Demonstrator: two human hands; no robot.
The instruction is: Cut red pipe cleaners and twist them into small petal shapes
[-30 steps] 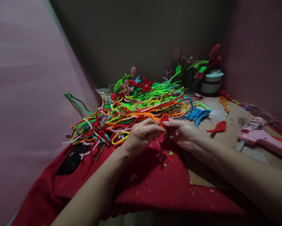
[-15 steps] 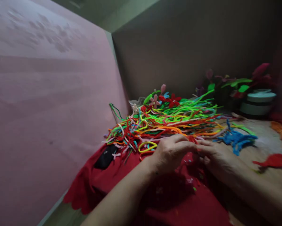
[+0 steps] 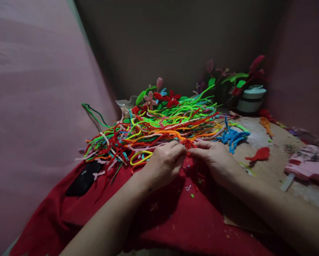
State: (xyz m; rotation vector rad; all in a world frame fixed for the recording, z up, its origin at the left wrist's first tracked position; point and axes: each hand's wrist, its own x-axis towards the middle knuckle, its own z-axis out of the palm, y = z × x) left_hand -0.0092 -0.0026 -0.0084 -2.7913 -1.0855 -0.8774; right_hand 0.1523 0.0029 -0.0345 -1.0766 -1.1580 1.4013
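Between my two hands is a small red fuzzy pipe-cleaner piece (image 3: 187, 143), bent into loops; its full shape is partly hidden by fingers. My left hand (image 3: 168, 160) pinches it from the left, fingers curled in. From the right, my right hand (image 3: 215, 158) grips its edge between thumb and fingertips. Just beyond the hands spreads a big heap of coloured pipe cleaners (image 3: 170, 122), green, orange, red and white. Scissors with yellow and orange handles (image 3: 140, 156) lie by my left wrist, partly covered.
A red cloth (image 3: 159, 227) covers the near table, with a black phone (image 3: 84, 179) at left. On brown board at right lie blue pipe-cleaner pieces (image 3: 232, 138), a red petal shape (image 3: 259, 154) and a pink glue gun (image 3: 307, 165). Behind stand a lidded jar (image 3: 251, 99) and pipe-cleaner flowers (image 3: 172, 99).
The view has swung right, bringing the glue gun into sight. Both hands stay together on the red pipe-cleaner piece, which shows more clearly now.
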